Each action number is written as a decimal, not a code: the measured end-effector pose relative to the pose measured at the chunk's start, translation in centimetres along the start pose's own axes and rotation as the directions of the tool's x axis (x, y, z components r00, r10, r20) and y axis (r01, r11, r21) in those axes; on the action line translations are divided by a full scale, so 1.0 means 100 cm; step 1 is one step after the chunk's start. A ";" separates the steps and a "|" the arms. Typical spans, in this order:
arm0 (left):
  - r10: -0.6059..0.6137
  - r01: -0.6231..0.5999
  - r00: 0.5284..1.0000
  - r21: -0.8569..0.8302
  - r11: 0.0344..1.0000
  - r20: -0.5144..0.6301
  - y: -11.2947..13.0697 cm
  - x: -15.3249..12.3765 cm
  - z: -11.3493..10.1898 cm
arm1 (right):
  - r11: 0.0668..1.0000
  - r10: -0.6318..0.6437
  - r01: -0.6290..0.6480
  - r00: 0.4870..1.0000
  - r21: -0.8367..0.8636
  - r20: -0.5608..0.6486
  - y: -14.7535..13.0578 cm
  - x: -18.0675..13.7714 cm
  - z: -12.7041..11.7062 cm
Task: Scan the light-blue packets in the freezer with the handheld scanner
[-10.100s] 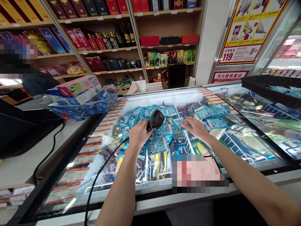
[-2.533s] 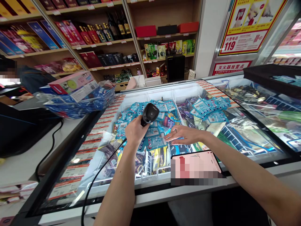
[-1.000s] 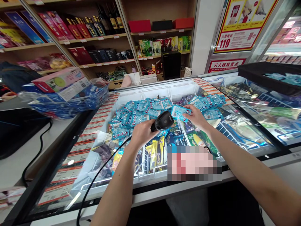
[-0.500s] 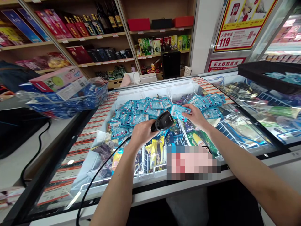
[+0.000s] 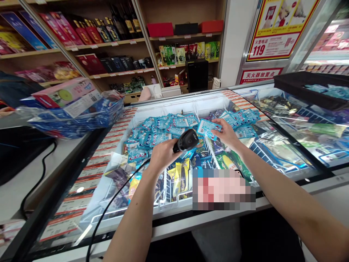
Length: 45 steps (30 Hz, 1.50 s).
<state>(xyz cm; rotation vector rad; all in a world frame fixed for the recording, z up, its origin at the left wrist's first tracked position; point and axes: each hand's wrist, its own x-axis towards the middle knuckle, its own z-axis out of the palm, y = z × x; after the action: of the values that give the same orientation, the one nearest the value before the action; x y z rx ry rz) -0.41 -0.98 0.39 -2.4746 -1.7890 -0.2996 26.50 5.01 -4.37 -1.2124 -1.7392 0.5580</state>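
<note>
In my left hand (image 5: 163,154) is a black corded barcode scanner (image 5: 186,141), its head pointing right and away from me. My right hand (image 5: 225,134) pinches a flat light-blue packet (image 5: 207,128) by its right edge, with the printed side up. The packet is just beyond the scanner's head, close to it. A heap of similar blue packets (image 5: 152,136) lies on the freezer's glass top left of my right hand. More blue packets (image 5: 244,118) lie to its right. The scanner's black cord (image 5: 114,196) runs down past my left forearm.
The chest freezer (image 5: 218,218) holds wrapped goods under its glass. Plastic-wrapped boxes (image 5: 79,109) stand on a counter at left. At right, a black tray (image 5: 300,87) carries more blue packets. A blurred patch (image 5: 223,189) covers something at the front edge. Shelves (image 5: 114,43) rise behind.
The scanner in my left hand has shifted very slightly left. My right hand still holds the packet in nearly the same place, and the whole view has moved a little.
</note>
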 end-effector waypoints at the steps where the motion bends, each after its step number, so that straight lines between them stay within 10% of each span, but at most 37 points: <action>1: -0.008 0.009 1.000 0.007 1.000 -0.006 -0.001 0.000 0.000 | 0.999 -0.010 0.009 0.999 -0.035 -0.038 0.000 0.001 -0.004; 12: -0.163 0.169 0.983 0.080 0.982 -0.086 -0.016 0.000 -0.002 | 0.792 -0.031 -0.205 0.927 -0.574 -0.374 0.033 0.008 -0.050; 19: -0.211 0.225 0.970 0.118 0.967 -0.118 -0.021 0.000 -0.002 | 0.749 -0.061 -0.061 0.985 -0.660 -0.161 0.031 0.001 -0.035; 31: -0.277 0.304 0.941 0.130 0.944 -0.192 -0.034 -0.002 -0.002 | 0.688 -0.089 -0.094 0.973 -0.719 -0.213 0.038 0.000 -0.038; 45: -0.269 0.290 0.945 0.094 0.952 -0.187 -0.036 -0.003 -0.004 | 0.742 -0.276 0.445 0.884 -0.502 0.378 -0.001 0.040 0.048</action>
<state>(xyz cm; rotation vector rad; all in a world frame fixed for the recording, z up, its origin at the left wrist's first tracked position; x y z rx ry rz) -4.01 -0.21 0.52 -2.0442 -2.0169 -0.3966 21.94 9.24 -4.89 -1.1680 -2.4353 -0.0668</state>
